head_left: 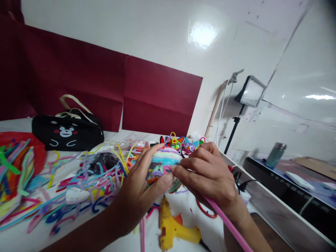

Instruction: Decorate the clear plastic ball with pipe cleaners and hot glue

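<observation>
My left hand point(143, 185) is wrapped around a round, multicoloured craft piece point(165, 157) with pastel stripes on top and coloured curls on its side. At the right side of this piece, my right hand point(207, 171) pinches a pink pipe cleaner point(225, 218). The strip's long tail runs under the right palm toward the lower right; the end near the piece is hidden by the fingers. Below the hands a yellow glue gun point(175, 229) lies on its side on the white table.
Loose pipe cleaners point(99, 185) lie heaped on the left, beside a red bag of colourful strips point(23, 168). A black bag point(68, 129) stands behind them. Decorated masks point(181, 141) sit at the back. On the right are a lamp point(252, 91) and a bottle point(276, 154).
</observation>
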### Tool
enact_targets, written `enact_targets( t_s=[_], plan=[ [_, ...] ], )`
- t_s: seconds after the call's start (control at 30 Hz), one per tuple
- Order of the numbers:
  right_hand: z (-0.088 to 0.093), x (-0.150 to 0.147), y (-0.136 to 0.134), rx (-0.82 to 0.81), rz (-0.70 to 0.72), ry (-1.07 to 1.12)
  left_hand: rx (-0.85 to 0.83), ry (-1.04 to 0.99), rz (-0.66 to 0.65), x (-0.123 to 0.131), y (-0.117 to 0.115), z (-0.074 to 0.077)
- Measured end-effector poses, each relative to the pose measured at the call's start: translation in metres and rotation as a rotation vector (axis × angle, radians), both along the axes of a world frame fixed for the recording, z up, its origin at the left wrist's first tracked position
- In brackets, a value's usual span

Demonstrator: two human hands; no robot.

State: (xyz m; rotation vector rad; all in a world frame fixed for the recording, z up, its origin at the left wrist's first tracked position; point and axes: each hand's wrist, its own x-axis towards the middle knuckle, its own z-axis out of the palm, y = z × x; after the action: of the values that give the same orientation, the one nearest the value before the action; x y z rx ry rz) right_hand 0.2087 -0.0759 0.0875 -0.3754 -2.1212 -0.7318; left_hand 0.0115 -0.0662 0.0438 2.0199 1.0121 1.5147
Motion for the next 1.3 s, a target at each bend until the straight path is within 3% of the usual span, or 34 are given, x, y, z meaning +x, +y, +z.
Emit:
enact_targets(
  t_s=[0.2,0.53,1.03,1.3],
  plan=[
    [0.002,0.002,0.000,-0.023,-0.007,-0.039,-0.036,0.024,-0.021,-0.001,0.000,-0.002],
    [0.007,0.003,-0.007,-0.090,-0.139,-0.148,-0.251,-0.119,-0.140,-0.001,0.011,-0.005],
    [0.008,0.003,-0.007,-0.106,-0.125,-0.148,-0.406,-0.263,-0.256,0.003,-0.001,0.009],
    [0.008,0.001,-0.007,-0.081,-0.131,-0.136,-0.566,-0.387,-0.335,0.002,-0.006,0.012]
  ],
)
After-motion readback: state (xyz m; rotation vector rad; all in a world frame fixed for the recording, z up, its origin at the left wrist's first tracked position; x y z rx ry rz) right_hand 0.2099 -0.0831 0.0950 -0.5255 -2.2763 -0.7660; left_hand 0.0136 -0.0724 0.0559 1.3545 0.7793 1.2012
